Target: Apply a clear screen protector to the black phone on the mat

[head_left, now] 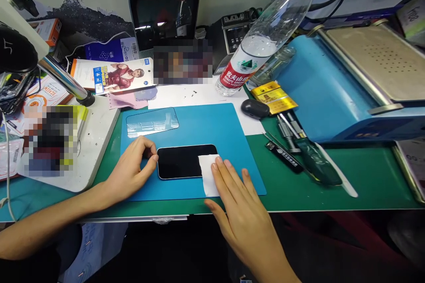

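A black smartphone [181, 162] lies screen up on a blue mat [229, 128]. At its left end is my left hand [131, 170], fingers curled, thumb and forefinger bracing the phone's edge. My right hand [241, 203] lies flat with fingers stretched out, pressing a white wipe [206, 172] over the phone's right end. That end of the phone is hidden under the wipe and fingers. Behind the phone, a clear glass screen protector [152, 121] with a dark border rests on the mat.
A plastic bottle [241, 64] with a red cap stands at the back. To the right are a black earbud case [255, 108], a yellow pack [274, 97], hand tools [288, 132] and a blue machine [318, 97]. A white stand base [99, 150] sits left, below a dark display [164, 13].
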The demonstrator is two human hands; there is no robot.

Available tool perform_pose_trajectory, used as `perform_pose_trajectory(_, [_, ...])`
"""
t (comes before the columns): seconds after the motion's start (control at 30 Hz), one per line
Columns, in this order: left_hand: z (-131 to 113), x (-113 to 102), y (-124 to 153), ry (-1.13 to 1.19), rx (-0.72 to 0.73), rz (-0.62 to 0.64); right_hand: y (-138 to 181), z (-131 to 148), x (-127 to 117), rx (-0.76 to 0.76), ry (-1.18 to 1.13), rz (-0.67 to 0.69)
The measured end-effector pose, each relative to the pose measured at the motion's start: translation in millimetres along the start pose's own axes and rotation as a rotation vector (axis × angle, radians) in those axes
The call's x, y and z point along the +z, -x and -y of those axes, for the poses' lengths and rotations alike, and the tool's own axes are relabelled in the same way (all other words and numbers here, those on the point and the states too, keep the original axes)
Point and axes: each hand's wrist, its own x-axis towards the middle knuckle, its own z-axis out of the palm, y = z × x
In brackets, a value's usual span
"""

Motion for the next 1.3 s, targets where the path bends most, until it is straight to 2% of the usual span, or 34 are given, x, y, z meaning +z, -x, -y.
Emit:
perform_pose_trajectory(0.23, [1.1,0.6,0.4,-0.008,0.017,-0.003,-34.1,-11.6,11.6,0.012,-0.023,0.005])
perform_pose_trajectory(0.47, [0.7,1.0,2.1,-0.011,0.02,-0.003,6.8,1.4,4.3,0.001,0.006,-0.007])
perform_pose_trajectory(0.53, [0.6,0.8,2.3,-0.009,0.021,-0.001,4.3,-0.1,4.2,-0.003,0.01,0.004])
perform_pose_trajectory(0.73, [1.2,0.4,1.0,-0.002,0.014,-0.001,-31.6,-10.0,11.1,-0.004,-0.004,0.01])
perform_pose_trajectory(1.0, [1.5,2.1,1.7,-0.005,0.043,0.003,2.0,5.4,0.6,-0.035,0.047,-0.003])
perform_pose_trajectory(1.2, [2.9,1.1,1.3,-0.008,0.037,0.005,-37.0,-4.3,11.1,-0.034,0.057,-0.003])
perform_pose_trajectory(1.3, [2.3,1.3,0.6,-0.008,0.035,0.007,-35.1,-1.4,10.2,-0.023,0.07,0.008])
